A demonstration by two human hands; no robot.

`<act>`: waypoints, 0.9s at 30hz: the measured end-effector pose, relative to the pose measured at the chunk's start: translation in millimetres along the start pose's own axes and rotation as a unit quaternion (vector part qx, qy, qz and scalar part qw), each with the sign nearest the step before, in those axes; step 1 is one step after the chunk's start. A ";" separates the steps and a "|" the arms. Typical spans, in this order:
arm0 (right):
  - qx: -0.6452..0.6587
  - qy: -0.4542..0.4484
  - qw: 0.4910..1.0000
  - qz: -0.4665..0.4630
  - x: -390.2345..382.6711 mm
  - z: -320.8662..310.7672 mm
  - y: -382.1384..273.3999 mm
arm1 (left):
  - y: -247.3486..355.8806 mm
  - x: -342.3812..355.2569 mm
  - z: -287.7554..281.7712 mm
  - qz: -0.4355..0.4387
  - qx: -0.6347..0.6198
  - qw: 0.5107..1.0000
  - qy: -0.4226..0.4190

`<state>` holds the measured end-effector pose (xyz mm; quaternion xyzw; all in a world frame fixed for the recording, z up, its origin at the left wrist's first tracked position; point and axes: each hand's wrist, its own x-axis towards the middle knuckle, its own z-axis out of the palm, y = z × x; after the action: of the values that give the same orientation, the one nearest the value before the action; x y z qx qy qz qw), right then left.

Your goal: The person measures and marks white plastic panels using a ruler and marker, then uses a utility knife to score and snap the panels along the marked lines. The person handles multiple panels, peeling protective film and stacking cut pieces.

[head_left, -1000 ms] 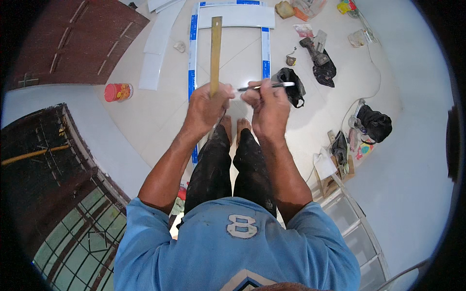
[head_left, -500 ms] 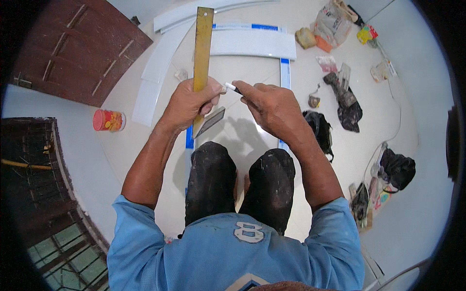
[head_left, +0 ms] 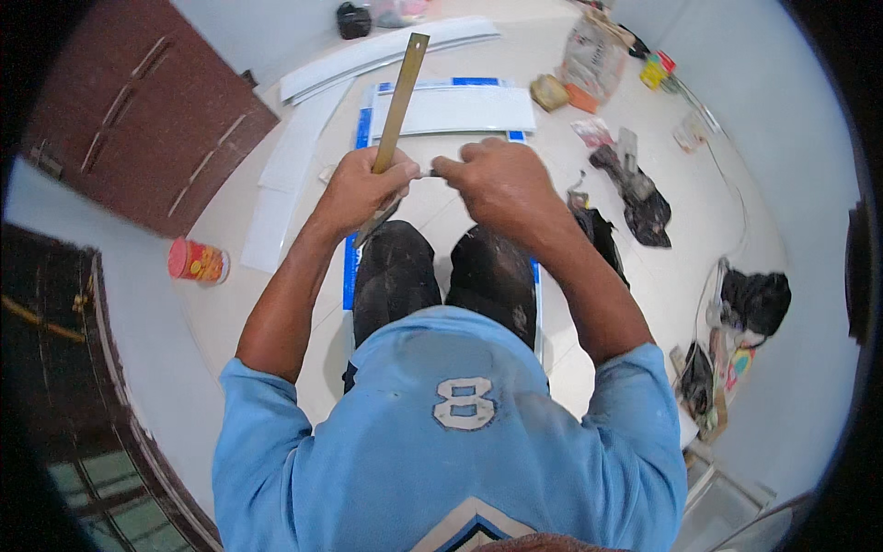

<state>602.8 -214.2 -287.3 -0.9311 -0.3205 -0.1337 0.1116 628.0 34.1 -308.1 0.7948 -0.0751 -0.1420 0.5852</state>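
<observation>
My left hand [head_left: 366, 191] is closed around a try square, whose yellow metal blade [head_left: 402, 101] rises tilted up and to the right. Its grey stock [head_left: 375, 221] juts out below the fist, beside my left knee. My right hand [head_left: 501, 184] is closed on a pen [head_left: 435, 172], mostly hidden by the fingers; a dark bit of it shows at the fingertips. Something small and white [head_left: 424, 170] sits at the left thumb tip, between the two hands. Both hands are held up in front of my knees, above the floor.
White panels [head_left: 460, 109] lie ahead on blue-and-white strips [head_left: 349, 276]. Longer white panels [head_left: 386, 57] lie at the far left. A red-lidded tub [head_left: 198, 261] stands left, near a brown door [head_left: 138, 110]. Bags, a sack [head_left: 590, 60] and black plastic [head_left: 754, 304] litter the right side.
The try square has tilted to the right and dropped lower in view. My hands have come closer together, and less of the pen shows. The whole view has shifted, with my knees nearer the hands.
</observation>
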 end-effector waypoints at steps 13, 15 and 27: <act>0.410 0.002 0.764 0.499 -51.6 215.7 154.2 | -130.7 174.5 25.9 0.045 0.394 0.917 -0.041; 0.536 0.065 0.627 0.562 -44.6 260.7 180.4 | -170.5 227.0 36.2 0.056 0.413 0.906 -0.074; 0.621 0.284 0.263 0.681 71.5 475.6 269.7 | -325.1 422.1 82.8 0.147 0.409 0.887 -0.156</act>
<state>910.4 -241.7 -744.1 -0.3564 0.4988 -0.0247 0.7896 987.1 -63.0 -698.3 0.9112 -0.3327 -0.1337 0.2029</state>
